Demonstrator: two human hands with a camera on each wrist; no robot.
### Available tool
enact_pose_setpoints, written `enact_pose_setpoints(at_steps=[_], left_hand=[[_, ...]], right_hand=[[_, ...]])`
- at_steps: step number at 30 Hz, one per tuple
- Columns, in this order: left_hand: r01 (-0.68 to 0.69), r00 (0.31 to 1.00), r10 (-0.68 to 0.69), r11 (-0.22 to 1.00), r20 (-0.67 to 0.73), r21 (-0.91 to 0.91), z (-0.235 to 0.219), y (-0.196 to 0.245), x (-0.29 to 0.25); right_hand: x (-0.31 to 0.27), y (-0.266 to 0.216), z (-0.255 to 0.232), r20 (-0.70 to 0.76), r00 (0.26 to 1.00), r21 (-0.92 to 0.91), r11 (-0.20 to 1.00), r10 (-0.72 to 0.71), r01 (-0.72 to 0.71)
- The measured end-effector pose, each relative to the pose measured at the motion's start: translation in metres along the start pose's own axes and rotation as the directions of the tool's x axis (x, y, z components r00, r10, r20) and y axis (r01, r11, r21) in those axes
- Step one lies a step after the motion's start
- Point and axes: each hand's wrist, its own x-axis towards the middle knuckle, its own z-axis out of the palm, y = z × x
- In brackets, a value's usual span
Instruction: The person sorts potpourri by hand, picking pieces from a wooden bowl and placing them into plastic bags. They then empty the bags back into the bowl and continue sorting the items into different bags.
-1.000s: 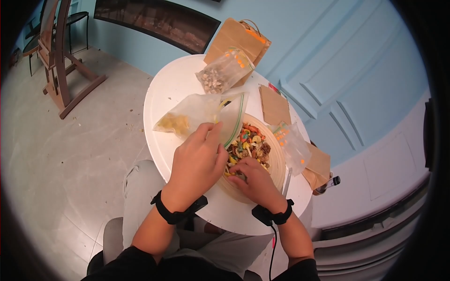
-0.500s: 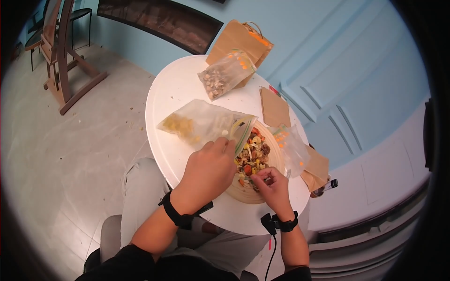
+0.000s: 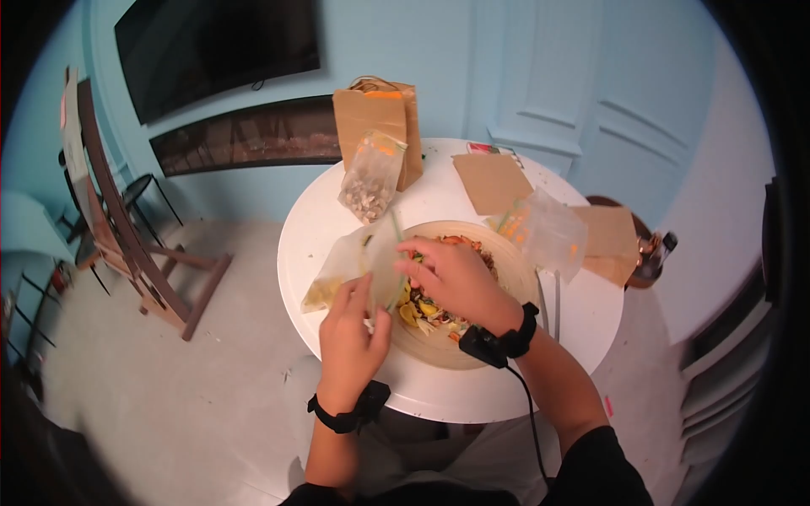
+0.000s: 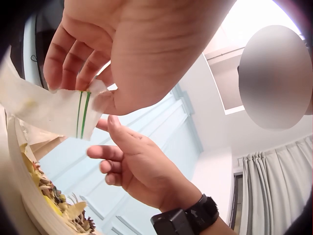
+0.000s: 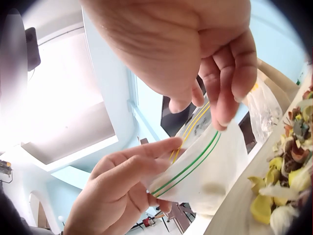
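Note:
In the head view, a translucent zip bag with yellowish pieces at its far-left end leans by the left side of a round, pale wooden dish. Dried, colourful pieces lie in the dish. My left hand pinches the near part of the bag's mouth; the left wrist view shows its thumb against the green-striped edge. Above the dish is my right hand, fingers loosely bent and parted at the mouth's far side. In the right wrist view its fingertips overlap the bag's rim; contact is unclear.
Behind stand a brown paper bag and a clear bag of pale pieces. To the right lie brown card, another clear bag, a brown packet and a slim metal utensil. A wooden easel stands left.
My right hand has moved up and left from the dish's contents to the bag's mouth. My left hand has shifted toward the near edge of the mouth, now more upright. The head view has turned.

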Motion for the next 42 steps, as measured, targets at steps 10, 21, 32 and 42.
enact_pose_setpoints(at_steps=[10,21,32,42], left_hand=[[0.072,0.984,-0.073,0.997,-0.163,-0.012,-0.005,-0.014,0.006],[0.102,0.982,-0.103,0.995,-0.158,-0.011,0.008,-0.010,0.009],[0.094,0.993,-0.096,0.995,-0.075,-0.022,0.008,-0.012,0.005],[0.115,0.993,-0.116,0.993,-0.028,-0.026,0.010,-0.003,0.007]], right_hand=[[0.006,0.037,-0.001,0.395,0.918,-0.425,0.894,0.041,0.143],[0.002,0.036,0.031,0.506,0.861,-0.383,0.885,-0.040,0.266],[0.020,0.053,-0.008,0.557,0.824,-0.075,0.982,-0.103,0.174],[0.036,0.046,-0.046,0.632,0.775,0.491,0.760,0.025,-0.425]])
